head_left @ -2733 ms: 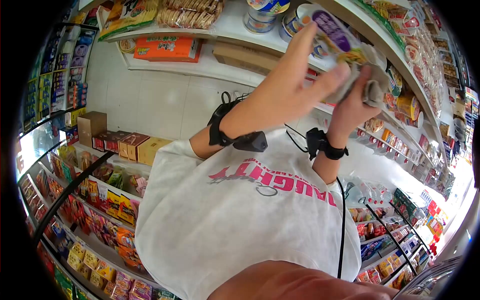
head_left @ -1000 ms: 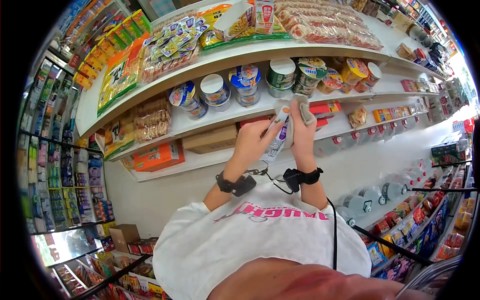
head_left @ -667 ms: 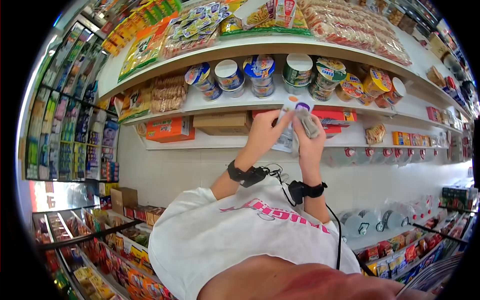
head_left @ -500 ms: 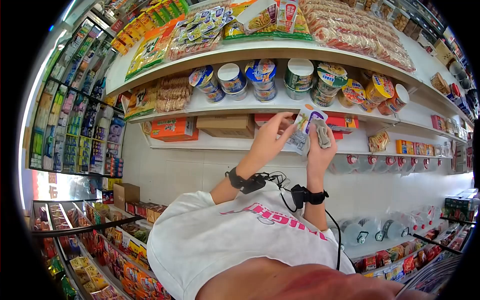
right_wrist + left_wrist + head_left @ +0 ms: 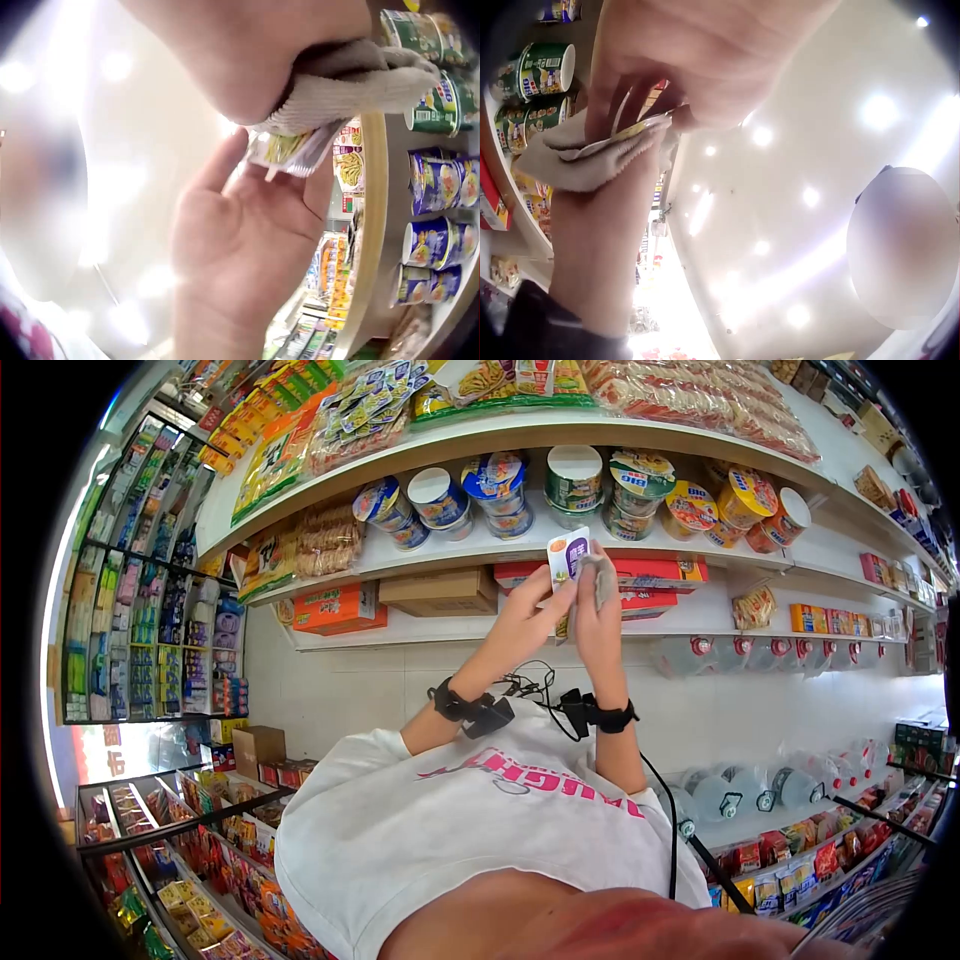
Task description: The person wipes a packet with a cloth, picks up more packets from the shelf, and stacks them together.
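A small white and purple packet [image 5: 570, 552] stands upright between the two hands in the head view. My left hand [image 5: 520, 622] pinches its lower part, and in the right wrist view the palm of the left hand [image 5: 240, 232] faces the camera beside the packet [image 5: 292, 150]. My right hand [image 5: 597, 628] grips a grey cloth [image 5: 603, 585] against the packet's right side. Folds of the cloth [image 5: 337, 90] cover part of the packet in the right wrist view, and the cloth [image 5: 592, 165] hides most of the right fingers in the left wrist view.
Cup noodles [image 5: 575, 475] line the middle shelf [image 5: 440, 565] beyond the hands. Above, the top shelf holds noodle bags [image 5: 690, 405] and small packets [image 5: 375, 400]. A brown carton [image 5: 438, 592] and orange boxes [image 5: 340, 610] sit lower. Large bottles [image 5: 715, 790] stand at the right.
Both hands have come down from the upper right of the head view. Over the last half second they shifted slightly left, the packet turned more upright, and my left fingers closed in on it.
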A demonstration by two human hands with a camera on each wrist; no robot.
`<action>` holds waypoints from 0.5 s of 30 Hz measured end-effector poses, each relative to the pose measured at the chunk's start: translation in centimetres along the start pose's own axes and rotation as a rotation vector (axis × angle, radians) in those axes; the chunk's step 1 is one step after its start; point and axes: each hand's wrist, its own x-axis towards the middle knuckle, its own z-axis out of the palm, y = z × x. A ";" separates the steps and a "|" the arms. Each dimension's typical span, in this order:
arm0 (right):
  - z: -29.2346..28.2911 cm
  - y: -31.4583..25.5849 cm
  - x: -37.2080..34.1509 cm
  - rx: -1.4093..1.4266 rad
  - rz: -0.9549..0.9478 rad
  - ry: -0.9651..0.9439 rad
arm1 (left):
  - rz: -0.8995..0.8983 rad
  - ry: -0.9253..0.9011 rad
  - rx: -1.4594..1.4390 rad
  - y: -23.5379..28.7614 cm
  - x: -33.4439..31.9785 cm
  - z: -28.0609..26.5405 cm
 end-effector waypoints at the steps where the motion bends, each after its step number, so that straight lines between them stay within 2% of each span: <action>1: -0.2 -0.2 0.1 0.040 0.102 0.006 | 0.015 0.009 -0.036 0.1 0.1 -0.4; 3: -0.5 -1.2 0.2 0.121 0.306 0.019 | 0.044 0.028 -0.110 0.4 0.4 -1.7; 6: 0.8 -1.3 -0.6 0.146 0.200 -0.181 | 0.215 0.123 0.227 -0.7 2.1 -4.8; 7: 1.5 -1.3 -0.8 0.083 0.178 -0.201 | 0.186 0.158 0.266 -0.4 2.3 -5.7; 9: 3.5 -1.3 -1.0 -0.035 0.128 -0.244 | 0.185 0.182 0.179 -0.2 2.6 -7.2; 13: 8.8 -0.1 -0.7 -0.080 0.129 -0.247 | 0.191 0.290 0.061 0.9 2.3 -11.8; 15: 10.8 0.7 0.4 -0.110 0.095 -0.180 | 0.259 0.380 0.052 0.7 2.2 -14.6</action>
